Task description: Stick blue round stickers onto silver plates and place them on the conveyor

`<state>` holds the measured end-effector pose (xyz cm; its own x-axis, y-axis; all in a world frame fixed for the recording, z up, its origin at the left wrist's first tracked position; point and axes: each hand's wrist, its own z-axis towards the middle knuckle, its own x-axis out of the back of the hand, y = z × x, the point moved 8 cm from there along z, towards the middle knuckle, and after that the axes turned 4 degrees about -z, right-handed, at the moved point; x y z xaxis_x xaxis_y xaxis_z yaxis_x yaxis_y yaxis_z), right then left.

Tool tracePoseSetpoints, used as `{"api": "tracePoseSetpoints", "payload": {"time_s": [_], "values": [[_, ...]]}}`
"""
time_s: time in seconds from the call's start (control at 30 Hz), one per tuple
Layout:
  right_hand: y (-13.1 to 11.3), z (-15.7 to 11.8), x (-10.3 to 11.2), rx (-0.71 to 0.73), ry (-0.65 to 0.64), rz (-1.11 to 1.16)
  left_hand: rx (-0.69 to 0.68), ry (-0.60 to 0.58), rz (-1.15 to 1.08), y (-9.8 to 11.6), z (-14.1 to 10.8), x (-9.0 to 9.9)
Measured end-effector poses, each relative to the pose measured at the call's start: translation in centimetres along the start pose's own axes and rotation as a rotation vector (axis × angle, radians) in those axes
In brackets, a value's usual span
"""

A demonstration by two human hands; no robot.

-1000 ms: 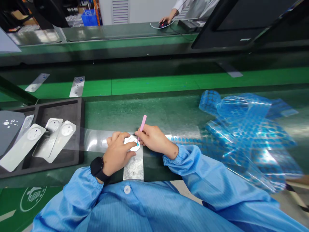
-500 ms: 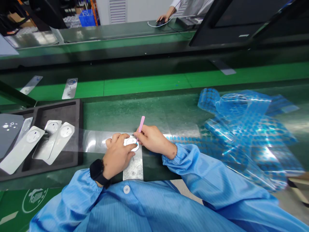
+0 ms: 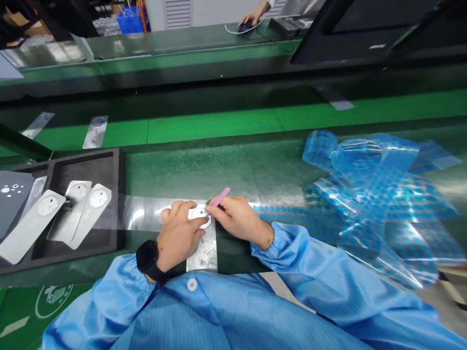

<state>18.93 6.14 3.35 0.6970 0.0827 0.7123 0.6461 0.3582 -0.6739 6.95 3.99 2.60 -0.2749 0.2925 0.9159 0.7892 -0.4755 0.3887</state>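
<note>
A silvery flat plate (image 3: 202, 255) with a white rounded ring section at its upper end lies before me on a strip of clear film (image 3: 142, 212). My left hand (image 3: 179, 236) rests over the plate's upper left, fingers spread, thumb laid across the white section. A small blue dot shows by the thumb's tip. From the right, my right hand (image 3: 239, 217) pinches slim pink tweezers (image 3: 222, 197) just above the white section; their pale end slants up to the right. The tips are hidden by the fingers.
At left, a dark foam tray (image 3: 121, 194) holds several similar plates (image 3: 87, 216). Crumpled clear film with blue dots (image 3: 379, 194) heaps at right. Beyond runs a green belt (image 3: 204, 127) carrying plates (image 3: 95, 132). Across it, another person's hand (image 3: 249, 20) rests on a computer mouse.
The pink tweezers have tipped over to the right, and my right hand has shifted slightly right. My left hand stays on the plate. Plates on the green belt have moved left.
</note>
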Motion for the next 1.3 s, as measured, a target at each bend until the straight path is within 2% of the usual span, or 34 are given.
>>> {"api": "tracePoseSetpoints", "payload": {"time_s": [0.3,0.53,1.13,1.3], "values": [[-1.1,-0.8,0.1,0.122,0.036,-0.12,0.001,0.023,-0.003,-0.1,0.1,-0.1],[-0.8,-1.2,0.1,0.128,0.055,-0.103,0.012,0.029,-0.017,-0.1,0.1,0.0],[-0.1,-1.6,-0.1,0.028,0.084,-0.103,-0.002,0.078,-0.021,-0.1,-0.2,0.0],[0.6,-0.5,1.2,-0.072,0.127,-0.048,0.016,0.203,0.069,0.1,-1.2,0.3]]}}
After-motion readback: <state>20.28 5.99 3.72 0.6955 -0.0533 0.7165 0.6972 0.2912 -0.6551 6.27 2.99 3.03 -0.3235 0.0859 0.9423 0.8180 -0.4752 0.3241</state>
